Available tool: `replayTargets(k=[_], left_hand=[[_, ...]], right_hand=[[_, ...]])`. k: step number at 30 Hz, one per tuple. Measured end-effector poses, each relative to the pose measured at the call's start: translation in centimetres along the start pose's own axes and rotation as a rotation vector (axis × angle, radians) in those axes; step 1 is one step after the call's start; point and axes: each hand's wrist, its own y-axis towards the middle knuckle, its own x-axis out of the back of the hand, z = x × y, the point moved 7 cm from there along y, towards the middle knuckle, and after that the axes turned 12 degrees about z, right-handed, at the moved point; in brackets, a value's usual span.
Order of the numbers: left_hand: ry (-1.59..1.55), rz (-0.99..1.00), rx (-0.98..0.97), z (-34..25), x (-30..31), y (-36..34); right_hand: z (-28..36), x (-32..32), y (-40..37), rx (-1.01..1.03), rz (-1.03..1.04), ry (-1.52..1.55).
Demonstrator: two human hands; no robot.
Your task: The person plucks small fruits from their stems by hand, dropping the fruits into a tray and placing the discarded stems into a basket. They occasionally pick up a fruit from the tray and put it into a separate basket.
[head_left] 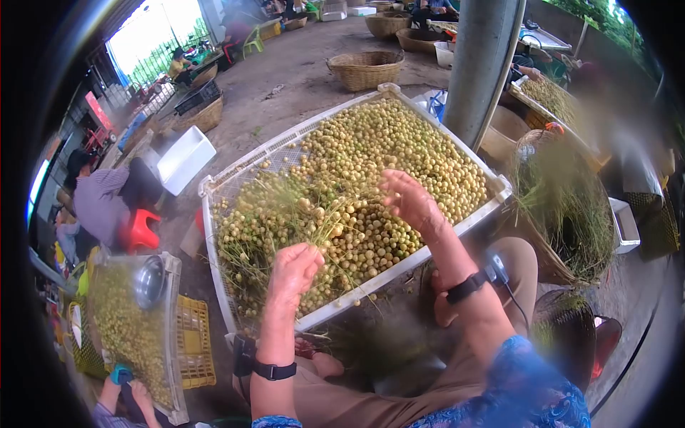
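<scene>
A large white crate (250,158) holds many small round yellowish fruits (399,143), with green stems among them on the left side. Above its front left part, my left hand (296,267) is closed around a bunch of thin stems (321,230) with fruits on it. My right hand (412,200) is over the middle of the fruits, its fingers apart and curved, with nothing visible in it. Both wrists wear dark bands.
A metal post (485,71) rises behind the crate's right corner. At the right stands a basket of green stems (564,207). Another fruit tray (171,299) lies at lower left, with a person's hands (128,396) beside it. Wicker baskets (367,71) stand behind.
</scene>
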Motion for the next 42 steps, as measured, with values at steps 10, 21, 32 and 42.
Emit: replayTargets(k=[10, 21, 32, 42], left_hand=[[-0.081, 0.024, 0.045, 1.2, -0.6, 0.6], [0.122, 0.006, 0.016, 1.0, -0.4, 0.8], [-0.098, 0.073, -0.019, 0.2, -0.1, -0.2], [-0.404, 0.190, 0.072, 2.3, -1.9, 0.4]], right_hand=[[-3.3, -3.7, -1.3, -0.032, 0.136, -0.161], [0.9, -5.6, -1.5, 0.223, -0.095, -1.919], [0.1, -2.7, -0.8, 0.009, -0.293, -1.695], [-4.9, -9.3, -1.4, -0.046, 0.365, 0.077]])
